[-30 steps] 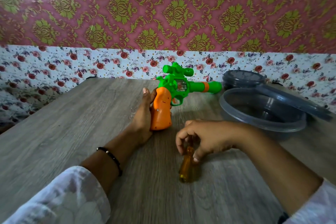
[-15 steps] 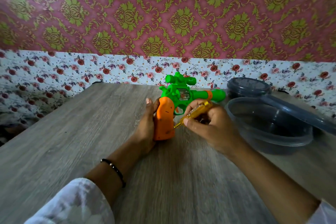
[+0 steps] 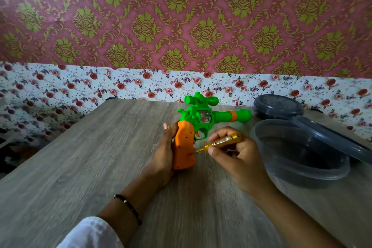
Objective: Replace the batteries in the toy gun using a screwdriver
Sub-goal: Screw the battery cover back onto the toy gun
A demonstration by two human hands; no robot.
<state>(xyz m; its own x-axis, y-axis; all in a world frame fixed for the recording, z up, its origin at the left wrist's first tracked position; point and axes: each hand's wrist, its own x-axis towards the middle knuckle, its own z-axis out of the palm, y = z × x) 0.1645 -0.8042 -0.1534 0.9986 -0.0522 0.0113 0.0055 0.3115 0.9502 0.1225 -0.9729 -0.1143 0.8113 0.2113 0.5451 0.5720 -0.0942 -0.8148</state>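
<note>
- The green plastic toy gun with an orange grip (image 3: 199, 125) lies on its side near the middle of the grey wood-grain tabletop (image 3: 80, 167), barrel pointing right toward the containers.
- The left hand (image 3: 164, 155) is wrapped round the back of the orange grip, fingers and thumb closed on it to hold it steady.
- The right hand (image 3: 237, 155) pinches a small screwdriver with a clear yellow handle (image 3: 219, 142), its metal tip set against the side of the grip, low down.
- Judged from this, the task is at its start: the tip looks placed at a screw, though the screw itself is too small to make out, and the grip cover is still on.
- No batteries, old or new, are in view.
- Left to do: loosen the screw, lift the cover, swap the cells, close and refasten.
- To the right stand a grey translucent round plastic container (image 3: 298, 169), its lid (image 3: 342, 137) leaning on the rim, and a second lidded container (image 3: 277, 106) behind.
</note>
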